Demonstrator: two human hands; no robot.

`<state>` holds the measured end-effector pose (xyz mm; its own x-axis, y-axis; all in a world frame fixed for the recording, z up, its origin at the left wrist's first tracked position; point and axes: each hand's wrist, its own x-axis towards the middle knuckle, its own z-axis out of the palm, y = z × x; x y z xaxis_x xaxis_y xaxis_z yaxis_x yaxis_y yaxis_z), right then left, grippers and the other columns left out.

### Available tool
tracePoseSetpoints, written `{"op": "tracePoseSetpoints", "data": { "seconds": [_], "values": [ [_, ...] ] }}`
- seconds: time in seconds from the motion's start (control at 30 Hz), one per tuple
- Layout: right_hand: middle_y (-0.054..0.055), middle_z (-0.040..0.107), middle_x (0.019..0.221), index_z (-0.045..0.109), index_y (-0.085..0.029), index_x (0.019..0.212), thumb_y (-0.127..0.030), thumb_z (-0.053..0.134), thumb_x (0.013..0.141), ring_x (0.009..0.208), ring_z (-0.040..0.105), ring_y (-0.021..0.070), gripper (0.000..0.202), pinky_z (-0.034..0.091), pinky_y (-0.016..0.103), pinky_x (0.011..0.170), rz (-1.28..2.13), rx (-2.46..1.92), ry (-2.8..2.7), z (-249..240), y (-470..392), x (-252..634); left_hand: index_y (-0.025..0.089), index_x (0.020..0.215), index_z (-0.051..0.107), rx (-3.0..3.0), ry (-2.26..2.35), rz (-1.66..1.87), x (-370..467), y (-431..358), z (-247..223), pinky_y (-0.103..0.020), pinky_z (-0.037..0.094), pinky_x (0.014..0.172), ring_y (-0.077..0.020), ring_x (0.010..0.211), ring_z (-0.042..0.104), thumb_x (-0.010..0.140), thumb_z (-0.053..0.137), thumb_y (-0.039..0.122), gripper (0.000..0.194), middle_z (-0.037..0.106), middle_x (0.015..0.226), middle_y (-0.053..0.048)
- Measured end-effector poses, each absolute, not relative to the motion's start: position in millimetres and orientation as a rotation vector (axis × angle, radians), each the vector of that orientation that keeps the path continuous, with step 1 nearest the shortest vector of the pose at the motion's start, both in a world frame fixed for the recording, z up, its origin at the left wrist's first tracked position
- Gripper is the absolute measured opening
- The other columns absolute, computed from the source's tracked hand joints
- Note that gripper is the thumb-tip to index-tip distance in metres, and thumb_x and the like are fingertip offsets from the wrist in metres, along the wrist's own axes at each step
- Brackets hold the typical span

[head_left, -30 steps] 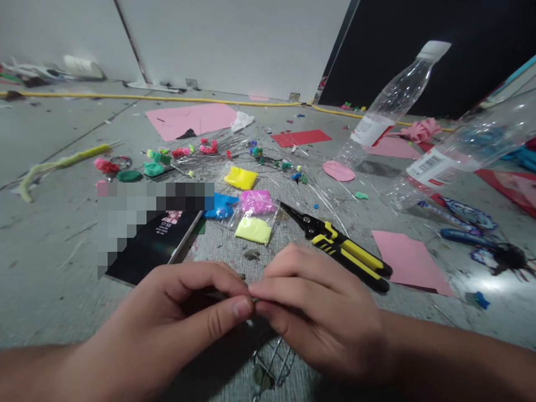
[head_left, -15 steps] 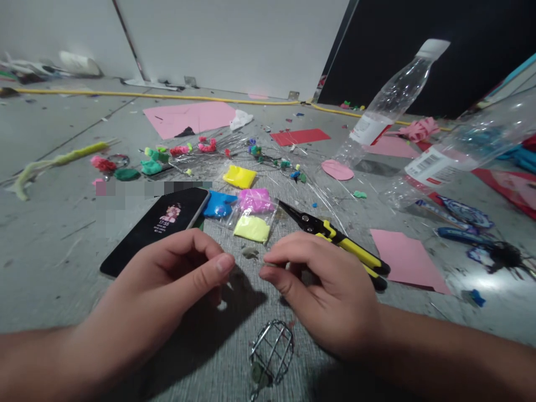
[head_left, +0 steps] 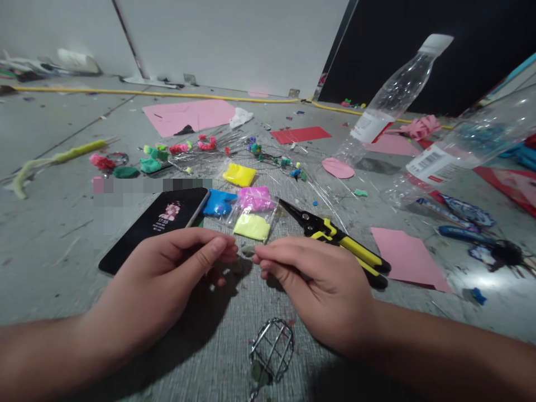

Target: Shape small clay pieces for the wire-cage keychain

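My left hand (head_left: 180, 279) is closed in a pinch, its thumb against the index finger; whatever may be in it is too small to make out. Facing it across a narrow gap, my right hand (head_left: 314, 285) also pinches, its contents hidden. A small grey-green lump (head_left: 248, 250) lies between the fingertips on the grey surface. Closer to me sits an oval silver wire frame (head_left: 272, 349) crossed by thin bars, with a dark green blob (head_left: 258, 371) at its lower left. Beyond the hands are plastic packets of yellow clay (head_left: 239, 175), pink clay (head_left: 255, 199), blue clay (head_left: 218, 202) and pale yellow clay (head_left: 252, 227).
A phone (head_left: 154, 226) lies beside my left hand. Yellow-and-black pliers (head_left: 335, 237) rest behind my right hand. Two clear bottles (head_left: 372, 125) stand at the right, near pink paper (head_left: 406, 259). Loose wires and colourful clay pieces (head_left: 151, 164) are scattered farther back.
The fingertips of both hands have come closer together. My right fingertips have moved left and slightly up, and the left hand's fingers have straightened somewhat. The wire frame stays put.
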<state>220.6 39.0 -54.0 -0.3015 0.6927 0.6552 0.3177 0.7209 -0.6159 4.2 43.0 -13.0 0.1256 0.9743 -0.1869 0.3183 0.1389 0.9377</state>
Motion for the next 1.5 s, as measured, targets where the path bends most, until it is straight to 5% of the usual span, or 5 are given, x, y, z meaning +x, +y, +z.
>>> {"op": "tracePoseSetpoints", "data": {
  "seconds": [0.23,0.4,0.57,1.23,1.5],
  "values": [
    [-0.002,0.072,0.062,0.076,-0.017,0.079,-0.032,0.076,0.101,0.054,0.065,0.0098,0.026,0.051,0.021,0.056,0.543,-0.840,-1.921,-48,38,221,0.025,0.075,0.077,1.472,1.366,0.826,-1,46,-13,-0.022,0.052,0.053,-0.0160,0.058,0.065,0.088,0.077,0.043,0.023,0.074,0.064,0.002],
    [0.005,0.082,0.087,0.079,-0.013,0.103,-0.017,0.075,0.101,0.076,0.076,0.0118,0.006,0.062,0.020,0.074,0.487,-0.695,-1.911,-50,39,221,0.026,0.070,0.079,1.587,1.265,0.797,1,46,-9,-0.019,0.053,0.055,-0.0140,0.059,0.065,0.088,0.075,0.034,0.019,0.073,0.063,0.003],
    [0.010,0.082,0.103,0.076,-0.010,0.121,-0.002,0.069,0.099,0.091,0.078,0.0140,0.025,0.066,0.023,0.081,0.449,-0.585,-1.924,-49,33,219,0.027,0.075,0.083,1.552,1.124,0.747,5,39,-9,-0.021,0.058,0.063,-0.0153,0.067,0.071,0.088,0.074,0.028,0.016,0.081,0.072,0.001],
    [0.008,0.086,0.097,0.083,-0.018,0.101,-0.005,0.073,0.094,0.084,0.083,0.0174,0.018,0.069,0.028,0.079,0.489,-0.777,-1.848,-54,42,218,0.035,0.088,0.088,1.717,1.389,0.828,0,48,-12,-0.025,0.064,0.083,-0.0215,0.090,0.080,0.085,0.077,0.037,0.013,0.089,0.100,0.003],
    [0.002,0.082,0.083,0.078,-0.020,0.092,-0.017,0.073,0.099,0.074,0.078,0.0169,0.009,0.064,0.029,0.071,0.536,-0.969,-1.843,-50,41,217,0.031,0.084,0.086,1.547,1.457,0.879,5,47,-10,-0.024,0.062,0.060,-0.0211,0.071,0.077,0.073,0.084,0.036,0.013,0.087,0.082,0.001]
  ]
}}
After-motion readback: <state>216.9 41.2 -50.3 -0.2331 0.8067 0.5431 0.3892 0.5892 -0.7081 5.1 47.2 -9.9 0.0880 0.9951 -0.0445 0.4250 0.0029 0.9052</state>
